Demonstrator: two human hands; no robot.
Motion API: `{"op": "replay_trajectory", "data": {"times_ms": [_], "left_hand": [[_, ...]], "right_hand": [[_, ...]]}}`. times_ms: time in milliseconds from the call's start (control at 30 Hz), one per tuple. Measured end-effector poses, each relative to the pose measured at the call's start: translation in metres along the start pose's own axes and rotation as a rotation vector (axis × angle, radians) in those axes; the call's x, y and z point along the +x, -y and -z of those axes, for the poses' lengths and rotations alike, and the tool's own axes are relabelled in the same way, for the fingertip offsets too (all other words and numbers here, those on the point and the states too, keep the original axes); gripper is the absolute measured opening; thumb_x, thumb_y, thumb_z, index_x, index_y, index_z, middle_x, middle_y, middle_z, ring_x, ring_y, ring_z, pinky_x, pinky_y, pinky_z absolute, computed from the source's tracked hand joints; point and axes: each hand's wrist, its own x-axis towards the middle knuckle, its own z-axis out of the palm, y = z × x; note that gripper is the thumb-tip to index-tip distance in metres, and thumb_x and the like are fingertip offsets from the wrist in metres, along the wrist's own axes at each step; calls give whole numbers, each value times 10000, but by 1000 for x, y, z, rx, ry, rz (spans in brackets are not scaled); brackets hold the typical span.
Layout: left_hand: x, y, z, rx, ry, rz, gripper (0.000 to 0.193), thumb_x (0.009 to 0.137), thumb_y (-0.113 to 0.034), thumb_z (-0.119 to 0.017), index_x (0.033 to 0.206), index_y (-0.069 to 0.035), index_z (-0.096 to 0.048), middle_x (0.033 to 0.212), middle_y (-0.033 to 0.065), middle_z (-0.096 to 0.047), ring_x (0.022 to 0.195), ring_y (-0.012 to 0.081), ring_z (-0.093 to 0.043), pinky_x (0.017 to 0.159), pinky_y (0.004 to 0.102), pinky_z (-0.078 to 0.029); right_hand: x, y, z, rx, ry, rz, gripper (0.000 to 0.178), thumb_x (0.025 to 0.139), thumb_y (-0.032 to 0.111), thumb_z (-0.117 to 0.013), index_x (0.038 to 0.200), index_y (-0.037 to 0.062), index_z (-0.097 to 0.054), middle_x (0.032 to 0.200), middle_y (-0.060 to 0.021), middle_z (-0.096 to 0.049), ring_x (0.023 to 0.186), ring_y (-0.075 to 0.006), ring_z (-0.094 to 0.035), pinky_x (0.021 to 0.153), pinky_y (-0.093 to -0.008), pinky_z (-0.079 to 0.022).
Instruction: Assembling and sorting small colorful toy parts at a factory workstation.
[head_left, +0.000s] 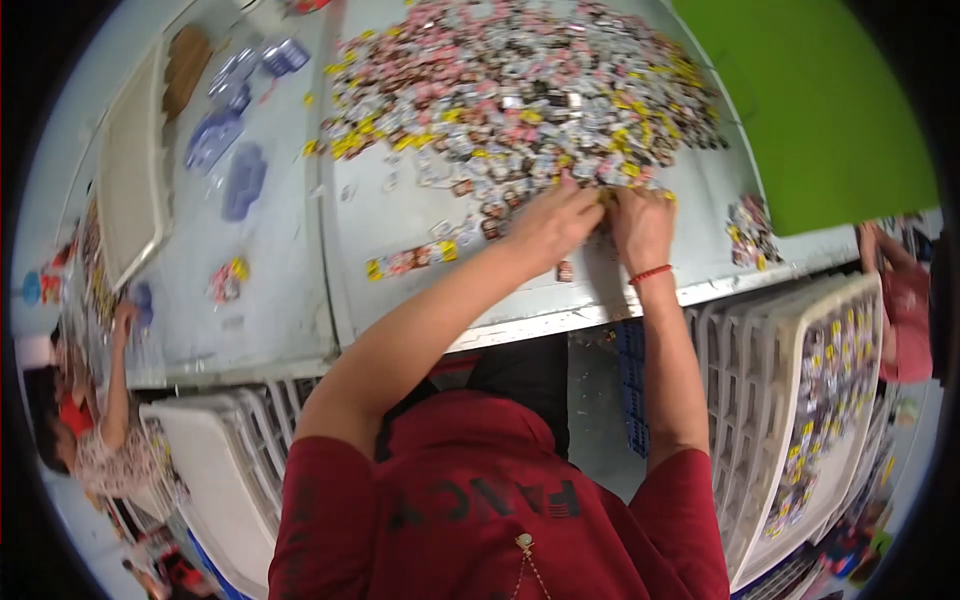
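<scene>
A wide pile of small flat packets (500, 90), in white, pink, yellow, brown and black, spreads over the far part of the pale table (450, 315). At its near edge my left hand (560, 228) is closed, fingers bent down among the packets. Close beside it my right hand (643, 228), with a red bracelet at the wrist, is closed too, its fingertips almost meeting the left ones. What the fingers pinch is too small and blurred to make out. Left of my hands lies a short row of packets (412, 260). A single brown packet (565, 271) sits below my left hand.
Blue-tinted plastic trays (243, 180) and a small packet heap (229, 280) lie on the left table. Another heap (752, 233) is at right, near a green board (820, 110). Stacked white crates (770, 400) stand below the table edge. Co-workers are at both sides.
</scene>
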Motion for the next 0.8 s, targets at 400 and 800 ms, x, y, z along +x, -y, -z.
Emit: {"op": "replay_trajectory", "data": {"times_ms": [400, 800], "left_hand": [[-10, -9, 6, -31, -128, 70, 148, 707, -119, -674, 834, -57, -628, 934, 81, -583, 917, 238, -561, 773, 346, -497], [-142, -67, 79, -58, -36, 336, 202, 718, -88, -738, 884, -29, -640, 978, 77, -596, 861, 241, -580, 745, 341, -504]], "right_hand": [[9, -13, 2, 53, 63, -8, 172, 827, 158, -638, 970, 64, -653, 901, -146, -658, 816, -339, -630, 683, -407, -506], [-74, 110, 45, 457, 213, 114, 328, 805, 59, -665, 1124, 20, -603, 914, -129, -634, 808, -325, -598, 750, -397, -472]]}}
